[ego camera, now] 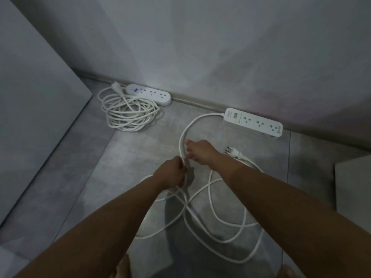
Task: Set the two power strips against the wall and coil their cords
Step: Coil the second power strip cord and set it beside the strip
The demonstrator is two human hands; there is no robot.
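Currently: loose cord [210,183], likely light, limp, tangle-prone; left hand [172,173] grip clenched around it, right hand [200,152] pinching it; best gathered from power strip [254,122] end.

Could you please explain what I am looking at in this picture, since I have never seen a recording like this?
There is no machine here. A person wears one camera on the head, looking forward and down, so the two arms you see are that person's own. On the floor, two white power strips lie along the wall. The left strip has its coiled cord lying in a bundle beside it. The right strip has a loose cord sprawled in wide loops over the floor, with its plug lying near the right hand. The left hand grips this loose cord. The right hand reaches the same cord a little farther along, toward the strip; whether it grips it is unclear.
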